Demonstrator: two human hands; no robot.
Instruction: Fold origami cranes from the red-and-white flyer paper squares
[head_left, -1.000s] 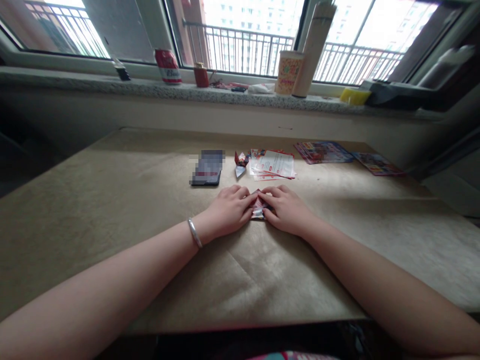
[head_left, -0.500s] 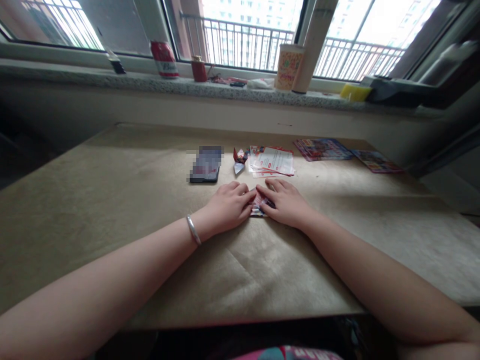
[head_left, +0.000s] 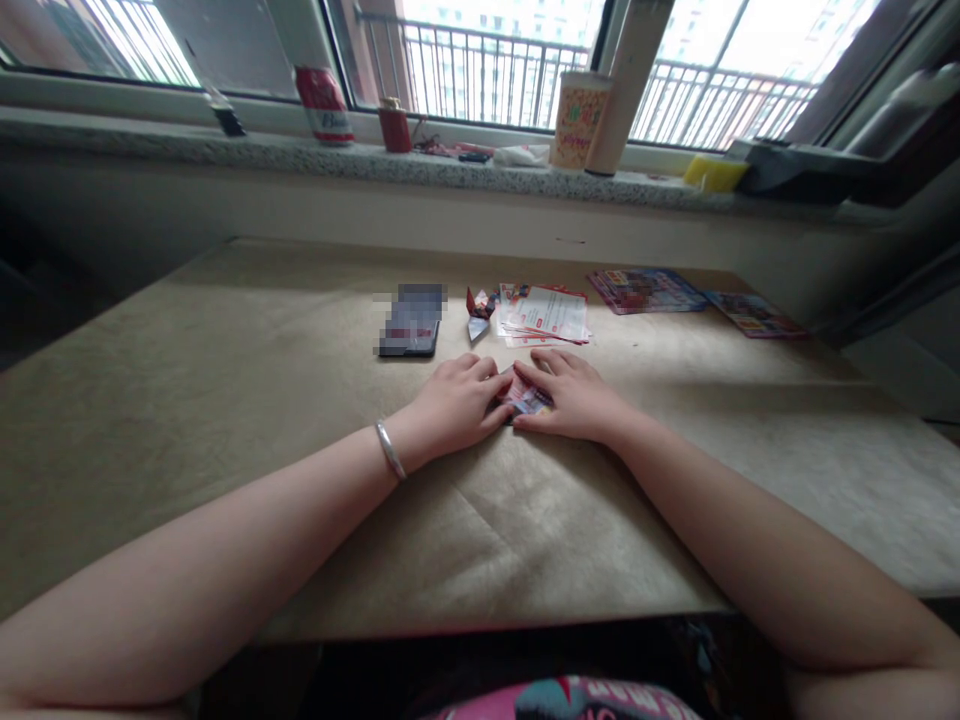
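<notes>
Between my hands a small piece of printed paper lies on the tabletop, part of it hidden under my fingers. My left hand, with a silver bangle at the wrist, holds the paper's left side with thumb and fingertips. From the other side, my right hand grips it, index finger and thumb pressing down on its printed face. Just beyond the hands stands a folded paper figure with pointed red and white flaps. Beside that figure is a loose pile of white and red printed sheets.
A dark phone, its screen blurred, lies left of the paper figure. Colourful printed sheets sit at the back right of the table. Along the windowsill stand a red can, a red bottle and a patterned cup.
The paper between my hands has turned slightly, and more of its printed face shows. My right thumb has shifted down to its near edge. The view has tilted a little.
</notes>
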